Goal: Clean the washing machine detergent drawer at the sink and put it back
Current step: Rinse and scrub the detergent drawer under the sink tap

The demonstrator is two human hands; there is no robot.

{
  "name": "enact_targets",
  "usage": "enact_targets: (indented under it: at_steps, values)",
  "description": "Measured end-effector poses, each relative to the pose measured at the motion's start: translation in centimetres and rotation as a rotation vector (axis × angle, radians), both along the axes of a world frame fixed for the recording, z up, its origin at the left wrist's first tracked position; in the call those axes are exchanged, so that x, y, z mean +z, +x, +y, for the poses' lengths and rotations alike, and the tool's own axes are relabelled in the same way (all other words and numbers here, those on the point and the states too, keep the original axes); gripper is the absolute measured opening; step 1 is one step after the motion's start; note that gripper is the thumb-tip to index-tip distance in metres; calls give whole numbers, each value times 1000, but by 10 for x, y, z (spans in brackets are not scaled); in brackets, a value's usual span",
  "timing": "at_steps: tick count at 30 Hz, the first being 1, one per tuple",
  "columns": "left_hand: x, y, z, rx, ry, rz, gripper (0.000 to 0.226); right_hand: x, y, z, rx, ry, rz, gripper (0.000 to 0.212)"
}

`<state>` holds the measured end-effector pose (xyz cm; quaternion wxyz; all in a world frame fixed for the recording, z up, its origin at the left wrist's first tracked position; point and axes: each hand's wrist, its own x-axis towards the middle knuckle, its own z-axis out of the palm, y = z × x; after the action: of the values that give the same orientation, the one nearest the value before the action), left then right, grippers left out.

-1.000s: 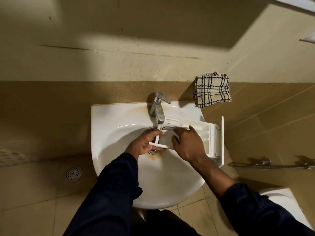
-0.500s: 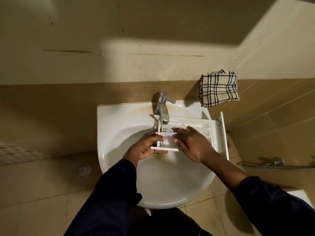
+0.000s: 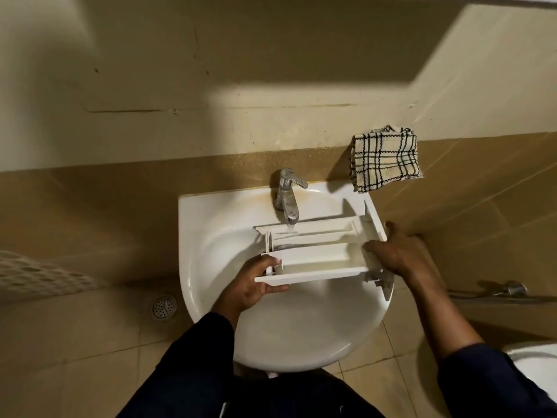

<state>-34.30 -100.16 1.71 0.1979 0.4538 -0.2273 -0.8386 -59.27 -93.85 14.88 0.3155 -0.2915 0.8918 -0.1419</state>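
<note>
Left hand has its grip wrapped round the near-left end of the detergent drawer, held across the sink. Right hand clasps the opposite end by the front panel. Beyond both grips, the tap; farther right, a checked cloth.

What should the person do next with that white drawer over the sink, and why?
Probably turn on the tap. The drawer is held over the sink right under the spout, the left hand gripping its near end and the right hand at the front panel, yet no water seems to be running, and yellowish stains show inside.
</note>
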Motion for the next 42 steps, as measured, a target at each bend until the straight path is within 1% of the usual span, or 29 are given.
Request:
enact_targets:
  at_steps: [1, 2, 4, 5, 6, 9, 10, 11, 13, 14, 16, 17, 18, 19, 20, 21, 22, 23, 24, 26, 27, 29, 31, 33, 35, 38, 40, 42]
  values:
    - [-1, 4, 4, -1, -6, -19, 28, -3, -5, 2, -61, 50, -173, 69]
    - [-2, 9, 7, -9, -20, -36, 27, -8, -9, 6, -78, 86, -277, 63]
    - [1, 19, 12, -29, -48, -48, 25, -17, -10, 12, -17, 97, -368, 36]
    - [5, 25, 13, -33, -52, -54, 25, -21, -8, 14, 32, 78, -371, 23]
    - [10, 30, 13, -39, -52, -62, 25, -23, -4, 16, 83, 49, -356, 18]
    - [29, 46, 3, -119, -79, -117, 25, -29, 3, 14, 157, -59, -273, 21]
    - [37, 50, -4, -186, -120, -182, 30, -31, 4, 15, 169, -90, -258, 22]
    - [49, 53, -12, -278, -186, -290, 36, -35, 4, 15, 178, -117, -243, 22]
    - [65, 52, -33, -448, -354, -584, 48, -39, 3, 15, 184, -159, -203, 22]
    - [73, 49, -43, -467, -435, -734, 55, -39, 2, 15, 191, -178, -181, 22]
    - [88, 37, -59, -401, -611, -999, 72, -39, -2, 16, 198, -204, -137, 22]
    - [94, 28, -64, -371, -742, -1126, 73, -39, -3, 17, 204, -211, -120, 21]
    - [98, 16, -66, -351, -894, -1218, 66, -38, -4, 17, 216, -218, -104, 21]
    - [103, 3, -67, -314, -1051, -1238, 57, -38, -5, 18, 225, -228, -89, 19]
    - [106, -10, -69, -279, -1212, -1174, 51, -37, -6, 19, 230, -242, -78, 18]
    - [111, -24, -71, -271, -1381, -1088, 52, -36, -7, 20, 231, -258, -73, 22]
    - [110, -37, -76, -315, -1536, -1032, 57, -36, -8, 20, 230, -268, -72, 26]
    - [109, -49, -79, -407, -1665, -1034, 62, -35, -8, 21, 231, -281, -73, 27]
    - [107, -58, -82, -529, -1733, -1074, 67, -35, -9, 21, 234, -287, -70, 25]
    - [103, -73, -86, -770, -1730, -1180, 70, -35, -11, 21, 253, -294, -57, 17]
    - [102, -77, -88, -834, -1715, -1208, 69, -35, -11, 20, 263, -299, -53, 17]
    - [101, -78, -93, -866, -1751, -1192, 62, -35, -13, 19, 273, -299, -48, 18]
    - [100, -69, -100, -838, -1890, -1086, 52, -38, -14, 19, 281, -295, -43, 22]
    - [95, -51, -108, -798, -2010, -1000, 43, -39, -16, 19, 284, -293, -53, 19]
    - [93, -37, -109, -792, -2044, -1023, 48, -39, -18, 18, 287, -294, -55, 20]
    - [91, -32, -97, -733, -1948, -1058, 60, -38, -21, 20, 307, -300, -50, 25]
    - [83, -29, -80, -591, -1843, -1070, 61, -37, -22, 22, 324, -317, -34, 30]
    - [72, -19, -62, -410, -1753, -1059, 57, -34, -23, 23, 336, -325, -14, 30]
